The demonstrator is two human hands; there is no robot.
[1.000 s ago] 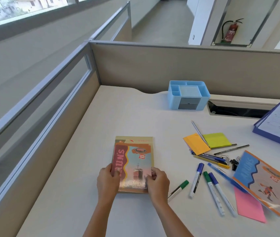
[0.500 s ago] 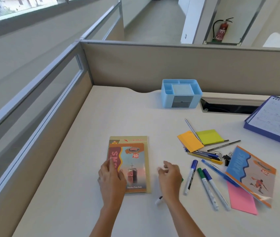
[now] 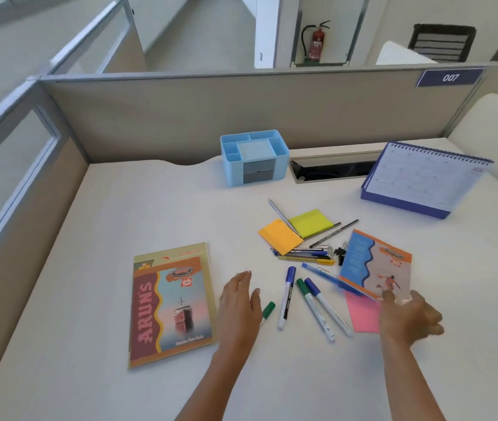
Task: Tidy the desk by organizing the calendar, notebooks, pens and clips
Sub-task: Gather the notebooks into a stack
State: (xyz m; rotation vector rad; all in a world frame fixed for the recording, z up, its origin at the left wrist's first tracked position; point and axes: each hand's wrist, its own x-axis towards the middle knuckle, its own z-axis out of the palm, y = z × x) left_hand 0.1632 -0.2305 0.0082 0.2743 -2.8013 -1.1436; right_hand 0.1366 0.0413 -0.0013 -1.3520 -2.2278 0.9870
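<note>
**Both hands open above the desk, notebooks stacked at left**

On the white desk (image 3: 120, 208), 2 notebooks (image 3: 171, 305) lie stacked at near left, the upper one showing a ship cover. The left hand (image 3: 240, 302) is just right of the stack, fingers spread and holding nothing, partly covering a green-capped marker (image 3: 267, 311). The right hand (image 3: 408, 317) is blurred, released and empty, over the near edge of a third notebook (image 3: 376, 264) with an orange and blue cover and over a pink sticky pad (image 3: 363, 314) beneath it.

Between the hands lie 3 white markers (image 3: 311, 302), 2 blue-capped and 1 green-capped, plus a blue pen (image 3: 329, 276). Farther off, orange (image 3: 279, 237) and yellow-green sticky pads (image 3: 311, 221) sit side by side, with a bundle of pens (image 3: 305, 256) near them and black binder clips (image 3: 340, 252) touching the third notebook's left edge.

A light blue desk organizer (image 3: 254, 156) stands at the far edge against the partition (image 3: 211, 113). A spiral desk calendar (image 3: 424, 180) stands at far right.
</note>
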